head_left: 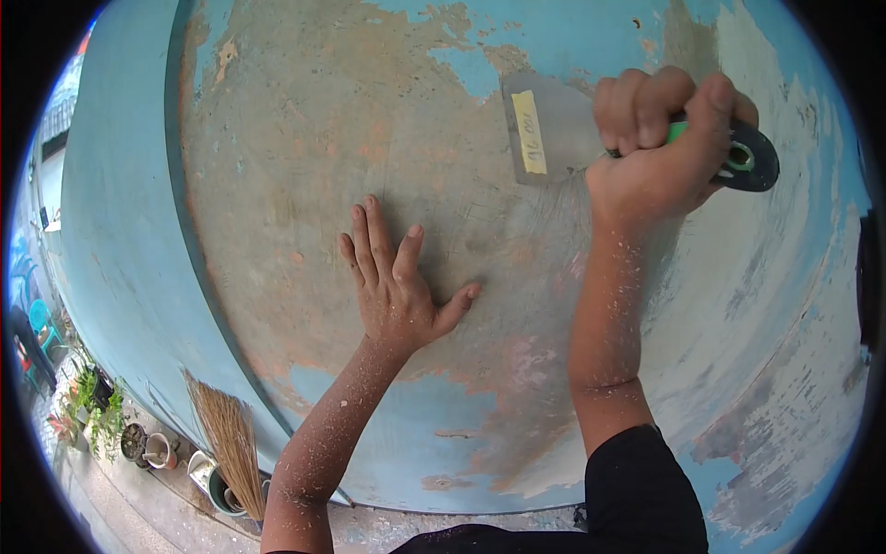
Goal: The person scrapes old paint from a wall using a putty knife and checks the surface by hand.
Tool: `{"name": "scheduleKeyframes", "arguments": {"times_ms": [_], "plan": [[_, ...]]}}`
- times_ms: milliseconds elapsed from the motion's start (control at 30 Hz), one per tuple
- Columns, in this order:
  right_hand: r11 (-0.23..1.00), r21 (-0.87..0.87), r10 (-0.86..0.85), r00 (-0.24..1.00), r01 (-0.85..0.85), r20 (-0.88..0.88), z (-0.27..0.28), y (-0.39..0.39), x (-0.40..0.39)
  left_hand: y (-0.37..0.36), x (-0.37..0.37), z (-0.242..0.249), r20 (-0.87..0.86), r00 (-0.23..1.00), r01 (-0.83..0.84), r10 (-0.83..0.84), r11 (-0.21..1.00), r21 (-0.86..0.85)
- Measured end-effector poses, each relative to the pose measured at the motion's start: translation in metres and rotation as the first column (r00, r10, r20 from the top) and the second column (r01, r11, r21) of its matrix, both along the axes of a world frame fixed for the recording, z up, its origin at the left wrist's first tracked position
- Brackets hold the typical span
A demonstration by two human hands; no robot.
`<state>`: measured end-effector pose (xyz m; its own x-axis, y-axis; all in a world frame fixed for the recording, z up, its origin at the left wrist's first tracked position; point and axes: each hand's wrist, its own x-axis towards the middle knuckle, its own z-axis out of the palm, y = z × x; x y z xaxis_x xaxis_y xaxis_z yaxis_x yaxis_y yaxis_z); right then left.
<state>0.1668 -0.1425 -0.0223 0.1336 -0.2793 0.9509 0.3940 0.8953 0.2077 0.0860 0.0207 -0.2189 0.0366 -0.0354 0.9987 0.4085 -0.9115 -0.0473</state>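
Broad grey metal scraper with a green-and-black handle [568, 125] is lying at 1 o'clock from the centre of the view, in front of the wall of peeling light-blue paint and bare grey-brown plaster [295, 175]. Its straight front edge is facing toward 9 o'clock, and a yellow strip of tape with handwriting [529, 132] is sticking along the blade near this edge. Whether the edge is touching the plaster or standing just above it, I cannot tell.

The right hand [674, 138], at 2 o'clock, is gripping the scraper in a closed fist, and the rounded black end of the handle is showing on the 3 o'clock side of this fist. The left hand [392, 295], close to the centre toward 8 o'clock, is resting on the plaster, with its fingers and thumb spreading wide. Pale specks are dotting both forearms [346, 415].

Farther out at 8 o'clock, a straw-coloured broom with stiff bristles [223, 439] is leaning near the wall. Beyond it, green potted plants [106, 425] are standing on the pale floor [125, 499].
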Motion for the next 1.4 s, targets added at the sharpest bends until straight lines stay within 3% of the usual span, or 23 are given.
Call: {"name": "scheduleKeyframes", "arguments": {"times_ms": [33,67,133,167,233,267,333,367,433,567,633,667,700,767,833,900,933,967,1033,1167,1233,1267,1400], "plan": [[0.988,0.021,-0.149,0.989,0.150,-0.022,0.002,0.007,-0.009,0.001,0.000,0.003,0.003,1.000,-0.008,0.008,1.000,0.009],[0.988,0.023,-0.151,0.988,0.152,-0.028,0.003,-0.003,-0.002,0.001,0.000,0.002,-0.003,1.000,-0.006,0.006,1.000,0.013],[0.991,-0.051,0.129,0.981,-0.123,0.142,0.010,-0.033,0.019,0.002,0.002,0.003,0.013,1.000,0.008,-0.008,1.000,0.010],[0.988,0.023,0.152,0.986,-0.153,0.062,0.010,-0.035,0.022,0.003,0.003,0.006,0.019,1.000,0.008,-0.009,1.000,0.012],[0.999,0.035,-0.012,0.976,0.020,-0.218,0.010,0.016,-0.003,0.001,0.001,0.003,0.013,1.000,-0.007,0.007,1.000,0.006],[0.999,0.031,-0.015,0.975,0.022,-0.221,0.009,0.013,-0.005,-0.001,0.001,0.001,0.010,1.000,-0.005,0.005,1.000,0.002],[0.996,-0.071,0.037,0.989,-0.047,-0.142,0.011,0.003,-0.008,0.001,0.000,0.003,0.005,1.000,-0.006,0.006,1.000,0.002],[0.982,-0.044,0.184,0.983,-0.183,0.023,0.013,-0.011,0.007,0.002,0.000,0.004,0.008,1.000,-0.009,0.009,1.000,0.005],[0.999,0.032,0.004,0.995,-0.001,-0.098,0.016,-0.006,0.008,0.001,-0.001,0.004,-0.001,1.000,0.001,-0.001,1.000,-0.005],[0.993,-0.115,0.007,0.997,-0.016,-0.082,0.014,0.005,-0.012,0.002,-0.001,0.003,-0.009,1.000,-0.004,0.004,1.000,0.000],[0.943,-0.064,0.327,0.945,-0.326,0.003,0.013,-0.026,-0.004,0.003,0.000,0.002,-0.001,1.000,0.022,-0.022,1.000,0.000],[0.987,-0.003,0.162,0.981,-0.163,0.103,0.017,-0.019,0.015,0.003,0.000,0.002,0.001,1.000,0.022,-0.022,1.000,-0.003],[0.987,-0.008,0.160,0.982,-0.160,0.099,0.014,-0.012,0.006,0.003,-0.001,0.002,-0.008,1.000,0.010,-0.010,1.000,-0.007],[0.989,0.031,-0.140,0.989,0.141,-0.055,0.010,0.009,-0.020,0.003,0.000,0.003,-0.009,1.000,-0.004,0.004,1.000,-0.009],[0.991,-0.004,-0.131,0.989,0.131,-0.071,0.008,0.001,-0.014,0.003,0.000,0.002,-0.014,1.000,-0.002,0.002,1.000,-0.009],[0.999,0.050,-0.006,0.999,0.005,0.031,0.015,-0.012,0.010,0.003,0.000,0.003,-0.018,1.000,-0.001,0.001,1.000,-0.013],[0.986,-0.017,0.168,0.982,-0.167,0.088,0.019,-0.002,0.017,0.003,0.000,0.002,-0.020,1.000,-0.002,0.001,1.000,-0.022],[0.985,-0.020,0.171,0.982,-0.170,0.085,0.017,0.001,0.024,0.003,0.000,0.001,-0.023,1.000,-0.005,0.004,1.000,-0.025],[0.999,-0.014,-0.040,0.994,0.042,0.097,0.017,0.000,0.006,0.004,0.000,0.002,-0.023,1.000,-0.011,0.011,1.000,-0.010],[0.995,-0.045,0.099,0.984,-0.093,0.150,0.010,-0.031,0.007,0.003,0.001,0.003,-0.022,1.000,-0.012,0.012,1.000,-0.019],[1.000,0.022,-0.012,0.999,0.012,-0.045,0.007,-0.010,0.006,0.004,0.001,0.002,-0.010,1.000,-0.013,0.013,1.000,-0.005],[0.999,0.002,0.039,0.995,-0.039,0.095,0.013,0.008,0.010,0.003,0.001,0.001,-0.015,1.000,-0.013,0.013,1.000,-0.008],[0.999,-0.030,-0.016,0.992,0.020,0.128,0.006,-0.011,0.012,0.003,0.001,0.001,-0.031,0.999,-0.011,0.010,1.000,-0.018]]}}
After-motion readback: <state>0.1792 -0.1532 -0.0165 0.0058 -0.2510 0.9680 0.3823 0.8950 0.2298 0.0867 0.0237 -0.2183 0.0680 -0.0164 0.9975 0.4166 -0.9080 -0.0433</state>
